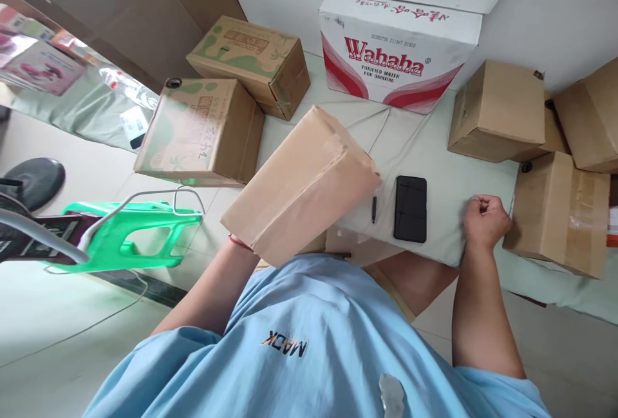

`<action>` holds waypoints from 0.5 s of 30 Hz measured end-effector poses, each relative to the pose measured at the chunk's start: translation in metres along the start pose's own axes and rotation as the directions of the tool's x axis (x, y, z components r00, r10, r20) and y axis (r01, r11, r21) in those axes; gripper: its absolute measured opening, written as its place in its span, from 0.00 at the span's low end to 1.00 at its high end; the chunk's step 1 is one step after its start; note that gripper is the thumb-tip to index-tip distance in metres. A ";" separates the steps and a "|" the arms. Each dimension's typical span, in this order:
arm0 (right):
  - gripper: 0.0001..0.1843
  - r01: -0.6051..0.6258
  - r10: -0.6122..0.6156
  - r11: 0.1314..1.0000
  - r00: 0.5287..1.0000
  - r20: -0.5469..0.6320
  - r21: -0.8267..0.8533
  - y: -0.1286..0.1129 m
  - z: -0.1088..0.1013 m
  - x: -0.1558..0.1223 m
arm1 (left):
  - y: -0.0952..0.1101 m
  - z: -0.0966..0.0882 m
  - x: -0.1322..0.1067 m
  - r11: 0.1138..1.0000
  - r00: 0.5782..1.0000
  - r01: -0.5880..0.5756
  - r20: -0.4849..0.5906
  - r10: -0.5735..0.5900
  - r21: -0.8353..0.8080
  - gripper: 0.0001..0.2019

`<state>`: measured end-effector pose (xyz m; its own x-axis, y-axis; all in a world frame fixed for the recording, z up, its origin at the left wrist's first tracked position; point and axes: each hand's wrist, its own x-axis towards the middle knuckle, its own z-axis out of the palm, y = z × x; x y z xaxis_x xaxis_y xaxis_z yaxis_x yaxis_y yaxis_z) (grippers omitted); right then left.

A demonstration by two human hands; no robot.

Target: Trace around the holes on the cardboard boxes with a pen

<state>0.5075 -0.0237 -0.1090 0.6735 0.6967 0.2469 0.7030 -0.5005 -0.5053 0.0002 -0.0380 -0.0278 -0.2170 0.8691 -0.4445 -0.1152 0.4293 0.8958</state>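
A plain brown cardboard box point(299, 180) is held up, tilted, over the near part of the table. My left wrist point(241, 245), with a red band on it, runs in behind the box, which hides the fingers of my left hand. Curled into a fist, my right hand point(486, 219) rests at the table's near edge, beside a taped carton; nothing shows in it. Between the hands lie a black phone point(410, 209) and a small black pen-like stick point(374, 209).
Two printed cartons point(193, 125) stand at the left, and a white Wahaha water carton point(398, 51) at the back. Several brown boxes point(499, 109) are grouped at the right. A green plastic stool point(178, 237) is on the floor at left.
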 end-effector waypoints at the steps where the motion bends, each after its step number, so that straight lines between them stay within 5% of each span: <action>1: 0.16 0.000 0.000 1.000 1.000 0.000 -0.001 0.000 0.000 0.000 | 0.007 0.002 -0.003 0.998 0.998 0.050 0.024 -0.049 -0.032 0.28; 7: 0.14 0.007 -0.007 1.000 1.000 -0.010 0.004 0.004 0.002 0.002 | 0.036 0.019 -0.025 0.888 0.944 0.331 0.101 -0.315 -0.320 0.19; 15: 0.14 0.020 -0.020 1.000 1.000 -0.009 -0.003 0.005 0.002 0.003 | 0.049 0.052 -0.050 0.766 0.913 0.407 0.181 -0.367 -0.497 0.25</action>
<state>0.5121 -0.0232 -0.1125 0.6616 0.7016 0.2647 0.7169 -0.4883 -0.4977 0.0560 -0.0480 0.0386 0.0197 0.6801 -0.7328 -0.6588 0.5602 0.5022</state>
